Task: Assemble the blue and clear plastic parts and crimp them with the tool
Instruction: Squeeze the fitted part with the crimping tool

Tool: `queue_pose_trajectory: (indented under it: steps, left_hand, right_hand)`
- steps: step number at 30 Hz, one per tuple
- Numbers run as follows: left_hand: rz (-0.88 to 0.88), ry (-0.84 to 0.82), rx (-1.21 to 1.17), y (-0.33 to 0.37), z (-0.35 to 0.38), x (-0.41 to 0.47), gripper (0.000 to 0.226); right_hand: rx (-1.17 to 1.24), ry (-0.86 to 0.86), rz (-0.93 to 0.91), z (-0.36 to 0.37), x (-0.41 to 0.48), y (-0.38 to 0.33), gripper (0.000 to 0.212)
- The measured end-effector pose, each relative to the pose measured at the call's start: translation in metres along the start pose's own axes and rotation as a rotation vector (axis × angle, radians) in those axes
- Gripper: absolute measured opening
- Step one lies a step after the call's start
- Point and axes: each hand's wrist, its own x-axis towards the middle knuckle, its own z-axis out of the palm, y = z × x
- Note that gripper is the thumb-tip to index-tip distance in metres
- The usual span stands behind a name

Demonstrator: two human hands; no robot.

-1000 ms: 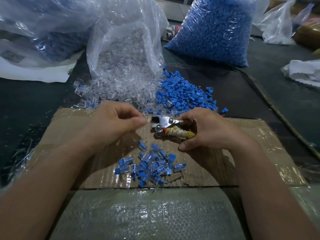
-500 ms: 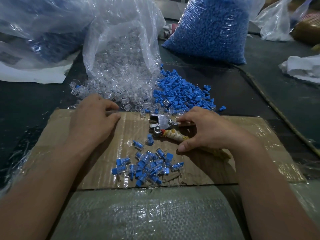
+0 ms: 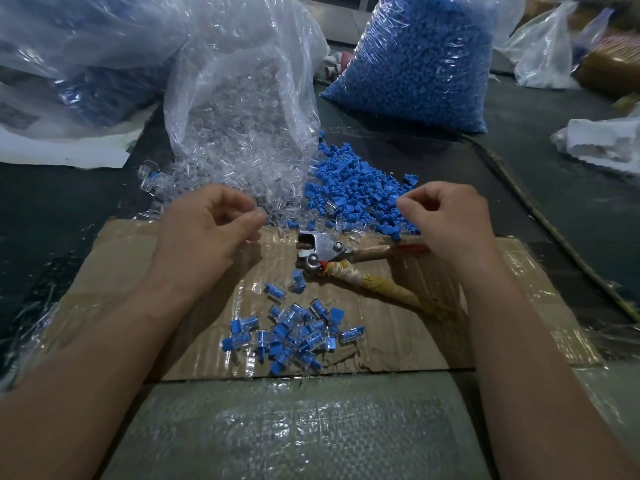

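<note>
Blue and clear parts (image 3: pixel 294 336): small assembled pile on cardboard (image 3: pixel 381 341); large loose heaps (image 3: pixel 356 188) remain beyond. Tool (image 3: pixel 323 249) lies ungripped. Left hand (image 3: pixel 204 233) and right hand (image 3: pixel 446 220) curled at the heaps; cannot tell if holding.

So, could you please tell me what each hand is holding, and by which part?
Cannot tell: left hand and right hand curl over the loose parts; the crimping tool lies unheld.

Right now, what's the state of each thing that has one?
Metal crimping pliers with cloth-wrapped handle: lying on brown cardboard, handles spread, not gripped.
Clear plastic bag of clear parts: open, spilling.
Plastic bag of blue parts: full, upright.
Left hand: fingers curled, contents unclear.
Right hand: fingers curled, contents unclear.
</note>
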Motion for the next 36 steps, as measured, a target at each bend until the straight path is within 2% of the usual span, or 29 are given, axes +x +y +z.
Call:
queue_pose_trajectory:
  steps: [4, 8, 13, 16, 19, 24, 32, 36]
  left_hand:
    - [-0.016, 0.011, -0.001, 0.001, -0.001, -0.001, 0.014]
    - [-0.014, -0.024, -0.05, 0.004, 0.002, -0.004, 0.019]
    - [-0.056, -0.081, -0.15, 0.008, 0.004, -0.007, 0.029]
    - [-0.069, -0.091, -0.174, 0.01, 0.003, -0.009, 0.028]
    - [-0.085, -0.095, -0.192, 0.011, 0.004, -0.009, 0.025]
    - [-0.153, -0.112, -0.263, 0.013, 0.005, -0.01, 0.018]
    - [-0.17, -0.143, -0.282, 0.013, 0.005, -0.008, 0.014]
    - [-0.129, -0.145, -0.225, 0.009, 0.004, -0.007, 0.015]
  right_hand:
    - [-0.002, 0.069, 0.056, 0.003, 0.006, 0.008, 0.007]
    - [-0.027, -0.015, 0.057, 0.009, 0.009, 0.013, 0.005]
    - [-0.176, -0.124, 0.0, 0.02, 0.012, 0.01, 0.017]
    - [-0.265, -0.159, 0.027, 0.023, 0.014, 0.009, 0.024]
    - [-0.296, -0.185, 0.059, 0.024, 0.014, 0.008, 0.017]
    - [-0.311, -0.199, 0.012, 0.024, 0.013, 0.006, 0.007]
    - [-0.326, -0.178, -0.011, 0.022, 0.012, 0.008, 0.007]
    - [-0.174, 0.003, -0.022, 0.016, 0.01, 0.008, 0.008]
